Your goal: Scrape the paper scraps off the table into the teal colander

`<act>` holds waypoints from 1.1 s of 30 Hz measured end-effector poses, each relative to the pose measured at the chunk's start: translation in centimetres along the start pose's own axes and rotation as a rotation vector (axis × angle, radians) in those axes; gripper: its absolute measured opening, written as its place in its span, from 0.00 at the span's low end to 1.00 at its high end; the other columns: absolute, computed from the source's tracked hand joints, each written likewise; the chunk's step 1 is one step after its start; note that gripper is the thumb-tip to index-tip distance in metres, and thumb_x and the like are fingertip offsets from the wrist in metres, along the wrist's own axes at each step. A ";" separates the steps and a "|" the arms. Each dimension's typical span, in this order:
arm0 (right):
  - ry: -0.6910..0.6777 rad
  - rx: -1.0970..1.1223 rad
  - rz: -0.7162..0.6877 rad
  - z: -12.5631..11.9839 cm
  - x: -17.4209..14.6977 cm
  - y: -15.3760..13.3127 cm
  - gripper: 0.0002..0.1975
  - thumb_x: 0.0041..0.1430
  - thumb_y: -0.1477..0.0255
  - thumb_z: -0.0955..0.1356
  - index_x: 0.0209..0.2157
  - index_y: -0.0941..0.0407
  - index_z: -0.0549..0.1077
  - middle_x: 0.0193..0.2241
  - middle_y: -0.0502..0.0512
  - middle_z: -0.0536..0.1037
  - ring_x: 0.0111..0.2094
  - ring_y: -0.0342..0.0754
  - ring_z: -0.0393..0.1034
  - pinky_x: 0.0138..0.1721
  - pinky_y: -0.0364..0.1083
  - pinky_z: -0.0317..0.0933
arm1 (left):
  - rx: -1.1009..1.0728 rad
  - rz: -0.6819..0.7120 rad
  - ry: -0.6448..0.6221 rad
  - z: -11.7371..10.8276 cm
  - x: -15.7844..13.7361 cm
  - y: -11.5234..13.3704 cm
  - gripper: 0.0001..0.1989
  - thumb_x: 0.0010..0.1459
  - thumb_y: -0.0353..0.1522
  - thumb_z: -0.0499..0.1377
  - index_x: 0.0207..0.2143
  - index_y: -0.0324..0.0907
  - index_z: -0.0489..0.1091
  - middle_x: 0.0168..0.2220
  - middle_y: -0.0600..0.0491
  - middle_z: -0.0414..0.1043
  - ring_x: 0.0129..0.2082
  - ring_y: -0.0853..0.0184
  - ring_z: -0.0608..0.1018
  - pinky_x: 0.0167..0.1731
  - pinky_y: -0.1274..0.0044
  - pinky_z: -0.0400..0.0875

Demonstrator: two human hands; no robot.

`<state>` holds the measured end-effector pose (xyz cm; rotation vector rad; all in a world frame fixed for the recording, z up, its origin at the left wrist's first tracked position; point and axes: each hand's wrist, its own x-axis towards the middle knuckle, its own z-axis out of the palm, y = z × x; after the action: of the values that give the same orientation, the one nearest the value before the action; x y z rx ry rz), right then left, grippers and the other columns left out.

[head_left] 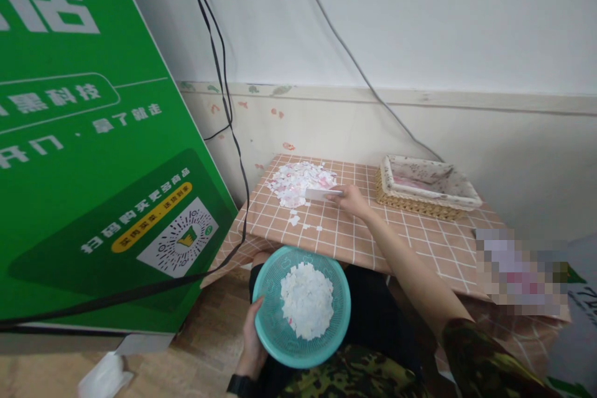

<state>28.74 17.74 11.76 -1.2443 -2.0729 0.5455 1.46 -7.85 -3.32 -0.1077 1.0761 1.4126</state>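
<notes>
My left hand [252,337] grips the left rim of a teal plastic colander [342,305], held over my lap just below the table edge. A heap of small white paper scraps [308,301] lies in its middle. Over the table, my right hand [352,199] is closed on one end of a flat, pale, blade-like piece [319,194]; its exact kind is unclear. The piece points left, at the lower right side of a pile of white and pink paper scraps [298,180]. A few loose bits [293,220] lie in front of the pile.
A cloth-lined wicker basket [422,202] stands on the right of the checked tablecloth [345,239]. A large green sign board [102,155] leans at left, with a black strap [242,180] hanging before it. A blurred-out item [517,273] lies at the right corner.
</notes>
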 end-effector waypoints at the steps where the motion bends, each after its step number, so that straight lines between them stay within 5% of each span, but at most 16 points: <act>1: -0.006 0.020 -0.002 0.1 -0.1 0.1 0.11 0.54 0.66 0.68 0.33 0.57 0.79 0.27 0.54 0.79 0.28 0.48 0.71 0.29 0.44 0.61 | 0.000 0.000 -0.005 0.1 0.0 0.0 0.09 0.44 0.32 0.64 0.31 0.38 0.76 0.28 0.49 0.79 0.28 0.59 0.80 0.37 0.67 0.73; 15: -0.042 0.097 0.025 -0.1 -0.2 -0.4 0.13 0.52 0.62 0.69 0.28 0.59 0.77 0.21 0.51 0.75 0.22 0.45 0.66 0.25 0.44 0.58 | -0.015 0.121 0.016 -0.7 2.4 0.6 0.06 0.46 0.31 0.62 0.29 0.38 0.75 0.27 0.51 0.79 0.28 0.62 0.79 0.39 0.71 0.73; 20: 0.025 0.127 -0.021 0.4 0.4 -1.2 0.12 0.53 0.63 0.68 0.30 0.58 0.77 0.26 0.53 0.76 0.28 0.47 0.69 0.30 0.45 0.60 | -0.022 0.117 0.035 -0.9 2.8 0.8 0.07 0.46 0.31 0.62 0.29 0.37 0.75 0.26 0.50 0.79 0.28 0.61 0.80 0.41 0.68 0.73; 33: -0.114 0.082 -0.092 -0.2 0.8 -2.2 0.14 0.53 0.62 0.68 0.27 0.60 0.76 0.22 0.52 0.73 0.24 0.44 0.64 0.26 0.43 0.56 | -0.066 0.105 -0.009 -0.9 2.4 0.7 0.05 0.48 0.29 0.61 0.30 0.38 0.76 0.26 0.51 0.79 0.24 0.64 0.79 0.36 0.70 0.74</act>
<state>27.25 17.45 13.51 -1.0872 -2.1675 0.6659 -0.11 -6.46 -5.02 -0.0941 1.0405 1.5420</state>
